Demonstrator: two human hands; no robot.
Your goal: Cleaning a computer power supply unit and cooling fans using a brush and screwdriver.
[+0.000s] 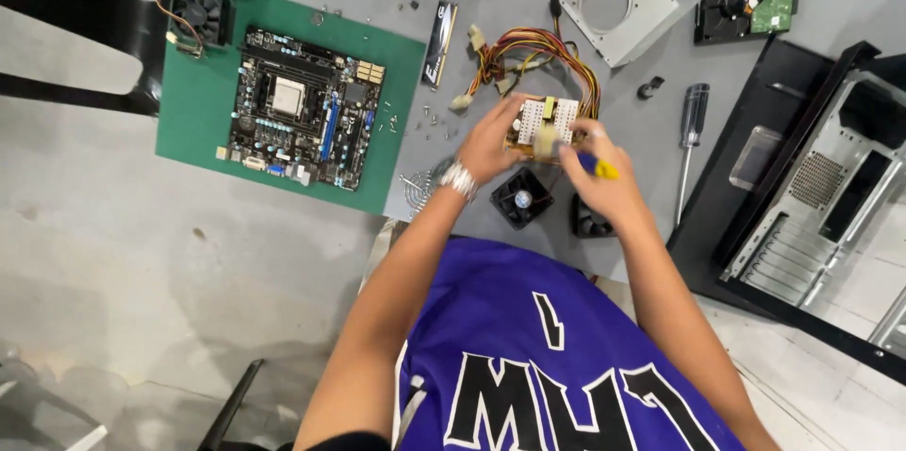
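My left hand (493, 144) grips the left edge of a small power-supply circuit board (545, 123) with a bundle of coloured wires (528, 50) running off its far side. My right hand (593, 182) holds a blue-and-yellow-handled screwdriver (596, 166) against the board's near right side. A silver watch sits on my left wrist (460, 179). A black fan (522, 196) lies just below the board, between my forearms.
A motherboard (302, 107) lies on a green mat (198, 102) at left, a cooler fan (200, 15) at its corner. A memory stick (439, 45), loose screws (429, 121), a metal plate (618, 3), a hard drive (750, 0), a black screwdriver (691, 135) and an open case (821, 187) surround me.
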